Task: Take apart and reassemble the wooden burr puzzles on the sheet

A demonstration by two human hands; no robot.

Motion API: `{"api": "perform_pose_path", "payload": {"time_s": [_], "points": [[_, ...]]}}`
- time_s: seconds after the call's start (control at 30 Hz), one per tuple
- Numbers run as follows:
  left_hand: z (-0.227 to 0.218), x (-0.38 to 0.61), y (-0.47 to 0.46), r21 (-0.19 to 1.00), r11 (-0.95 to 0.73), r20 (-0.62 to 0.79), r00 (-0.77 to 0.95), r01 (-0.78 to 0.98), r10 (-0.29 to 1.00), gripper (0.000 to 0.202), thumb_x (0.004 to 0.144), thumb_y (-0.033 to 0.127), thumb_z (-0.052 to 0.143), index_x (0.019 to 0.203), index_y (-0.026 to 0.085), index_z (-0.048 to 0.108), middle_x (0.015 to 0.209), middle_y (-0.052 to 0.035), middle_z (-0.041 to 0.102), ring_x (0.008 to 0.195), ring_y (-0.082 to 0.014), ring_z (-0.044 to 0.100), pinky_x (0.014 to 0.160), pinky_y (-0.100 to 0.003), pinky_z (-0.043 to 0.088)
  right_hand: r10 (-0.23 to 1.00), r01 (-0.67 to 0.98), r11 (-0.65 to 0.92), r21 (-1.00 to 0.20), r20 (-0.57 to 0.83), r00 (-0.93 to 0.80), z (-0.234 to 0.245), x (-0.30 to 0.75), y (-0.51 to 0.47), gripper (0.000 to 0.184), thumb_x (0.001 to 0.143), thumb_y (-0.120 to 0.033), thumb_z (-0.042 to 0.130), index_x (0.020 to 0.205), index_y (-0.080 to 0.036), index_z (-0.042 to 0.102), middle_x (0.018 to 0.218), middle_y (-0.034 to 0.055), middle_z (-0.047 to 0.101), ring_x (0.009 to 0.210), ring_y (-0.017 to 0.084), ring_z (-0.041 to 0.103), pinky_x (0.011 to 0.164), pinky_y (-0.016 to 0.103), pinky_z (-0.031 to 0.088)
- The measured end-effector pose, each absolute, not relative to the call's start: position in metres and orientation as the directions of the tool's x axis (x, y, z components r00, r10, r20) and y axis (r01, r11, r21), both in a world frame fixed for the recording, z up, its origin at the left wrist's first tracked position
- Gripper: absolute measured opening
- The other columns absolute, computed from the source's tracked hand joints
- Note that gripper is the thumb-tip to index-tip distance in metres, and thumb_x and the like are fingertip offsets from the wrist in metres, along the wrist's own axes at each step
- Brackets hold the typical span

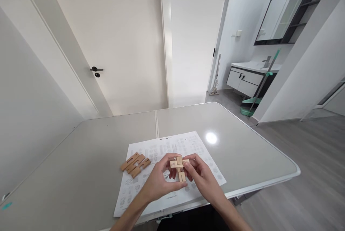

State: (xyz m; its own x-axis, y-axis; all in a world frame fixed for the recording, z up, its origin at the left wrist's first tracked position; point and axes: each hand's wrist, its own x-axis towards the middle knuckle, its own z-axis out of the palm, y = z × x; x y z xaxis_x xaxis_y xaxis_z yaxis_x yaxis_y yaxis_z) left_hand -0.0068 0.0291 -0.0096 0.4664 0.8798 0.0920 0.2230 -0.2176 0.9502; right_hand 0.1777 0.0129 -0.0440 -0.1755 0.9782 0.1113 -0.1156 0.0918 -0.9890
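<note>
Between my two hands is a small cross-shaped cluster of interlocking wooden puzzle pieces, pale and marked with dark print. My left hand grips it from the left, the thumb along its lower end and a finger at the top. From the right, my right hand pinches the cluster's right arm between thumb and fingers. Left of my hands, several loose notched wooden pieces lie side by side, partly on a printed instruction sheet. The cluster is held above that sheet.
The grey table has a seam across it and a metal edge. A teal patch shows at its left side. Beyond stand a white door, a washbasin cabinet, a mop and a green dustpan.
</note>
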Motion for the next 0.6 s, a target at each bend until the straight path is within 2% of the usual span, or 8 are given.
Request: {"api": "perform_pose_path", "payload": {"time_s": [0.17,0.23,0.33,0.4,0.47,0.6], "points": [[-0.028,-0.020,0.040,0.983,-0.120,0.053,0.412,0.138,0.910,0.056,0.076,0.034,0.086,0.122,0.024,0.057,0.102,-0.0036,0.065,0.088,-0.0178,0.061,0.080,-0.032,0.051,0.987,-0.121,0.114,-0.986,0.127,-0.102,-0.052,0.155,0.027,0.040,0.098,-0.060,0.056,0.099,-0.021,0.061,0.070,-0.0023,0.058,0.063,0.014,0.051,0.059,0.026,0.042],[-0.037,-0.027,0.045,0.993,-0.066,0.023,0.376,0.100,0.926,0.059,0.074,0.036,0.088,0.122,0.023,0.057,0.105,-0.0052,0.067,0.091,-0.0197,0.064,0.080,-0.032,0.052,0.986,-0.114,0.101,-0.988,0.115,-0.124,-0.056,0.146,0.036,0.041,0.098,-0.061,0.054,0.098,-0.021,0.061,0.068,-0.0033,0.055,0.060,0.013,0.050,0.055,0.025,0.040],[-0.051,-0.037,0.050,1.000,0.024,-0.029,0.345,0.018,0.938,0.065,0.074,0.040,0.088,0.127,0.022,0.055,0.108,-0.0071,0.069,0.094,-0.0213,0.066,0.079,-0.032,0.053,0.974,-0.057,0.132,-0.990,0.140,-0.178,-0.063,0.141,0.045,0.039,0.098,-0.059,0.054,0.110,-0.022,0.059,0.072,-0.0036,0.055,0.063,0.015,0.054,0.056,0.025,0.043],[-0.060,-0.042,0.049,0.998,0.069,-0.064,0.299,-0.006,0.952,0.070,0.073,0.045,0.087,0.129,0.022,0.053,0.111,-0.0084,0.069,0.093,-0.0215,0.067,0.076,-0.032,0.054,0.963,0.044,0.205,-0.978,0.193,-0.188,-0.070,0.145,0.044,0.041,0.098,-0.054,0.057,0.127,-0.025,0.052,0.086,-0.0013,0.060,0.072,0.017,0.059,0.065,0.029,0.050],[-0.069,-0.045,0.047,0.997,0.074,-0.077,0.237,0.023,0.969,0.073,0.072,0.048,0.087,0.130,0.022,0.052,0.109,-0.0083,0.070,0.089,-0.0207,0.068,0.073,-0.031,0.055,0.952,0.201,0.276,-0.940,0.239,-0.190,-0.079,0.155,0.038,0.043,0.098,-0.048,0.058,0.134,-0.027,0.047,0.100,0.0017,0.063,0.076,0.018,0.061,0.073,0.033,0.053],[-0.083,-0.047,0.041,0.992,0.014,-0.040,0.209,0.127,0.977,0.074,0.075,0.047,0.085,0.134,0.022,0.050,0.090,-0.0009,0.068,0.069,-0.0140,0.061,0.062,-0.026,0.049,0.941,0.543,0.339,-0.768,0.279,-0.193,-0.101,0.171,0.022,0.027,0.099,-0.041,0.056,0.121,-0.026,0.054,0.103,0.0046,0.061,0.079,0.021,0.062,0.072,0.036,0.053]]}}
